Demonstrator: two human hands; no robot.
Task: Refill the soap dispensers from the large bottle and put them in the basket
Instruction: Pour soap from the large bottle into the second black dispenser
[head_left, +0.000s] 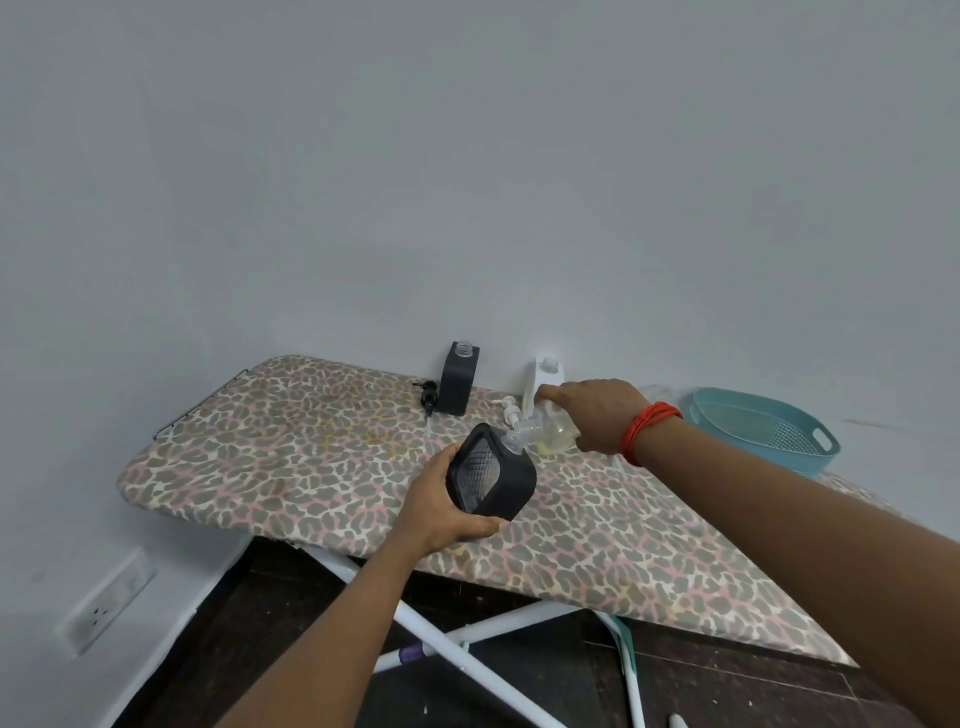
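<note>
Left hand: fingers wrapped round black dispenser, held tilted above ironing board. Right hand grasps tipped bottle, neck at dispenser mouth. Risk: both held freehand and the mouth is narrow, so drift would probably spill soap. Basket well apart, right.

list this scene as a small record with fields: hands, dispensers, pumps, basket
left hand: grips black dispenser, tilted
right hand: holds large bottle tipped, its neck at that dispenser's opening
waiting: second black dispenser and white dispenser, upright at the far edge of the ironing board, necks open
pumps: black pump and white pump lie on the board
basket: teal, at the board's right end, no dispenser inside
</note>
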